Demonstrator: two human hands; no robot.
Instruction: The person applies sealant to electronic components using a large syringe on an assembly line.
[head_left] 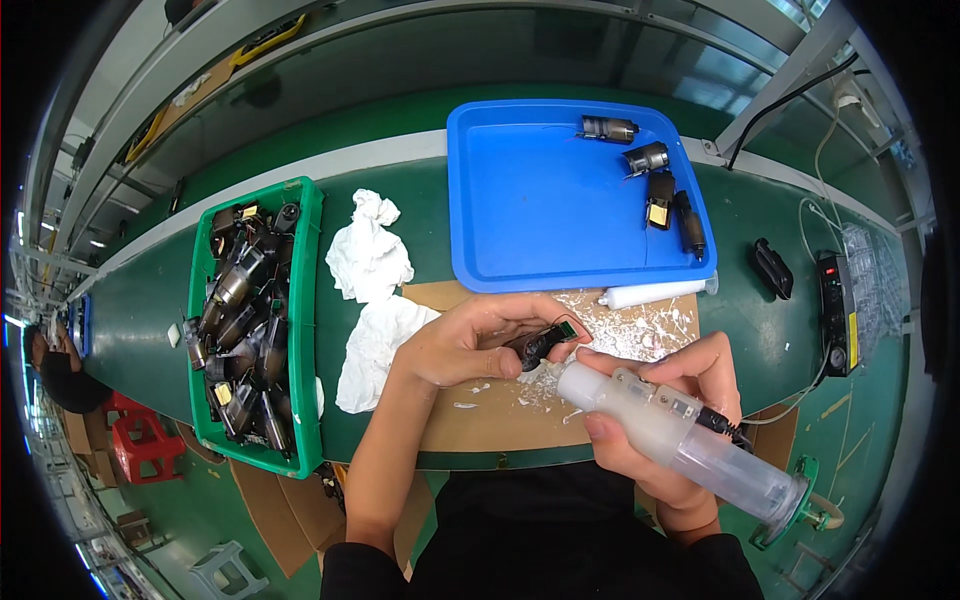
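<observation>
My left hand (455, 340) is closed around a small black part with a green circuit board (542, 346) and a thin wire, just over the cardboard sheet (470, 425). My right hand (690, 385) grips a large translucent dispensing syringe (735, 470), its fingers wrapped round the barrel. White material fills the front of the barrel, and a green fitting with a hose (800, 505) caps its back end. The tip points at the black part, close to it; whether they touch is hard to tell. Smears and flakes of white residue (640, 330) cover the cardboard.
Left stands a green crate (312, 250) heaped with dark cylindrical parts, beside crumpled white cloths (370, 250). A blue tray (540, 210) behind holds several similar parts. A white tube (655, 293) lies before it. Right are a black part (770, 268) and a power strip (836, 315).
</observation>
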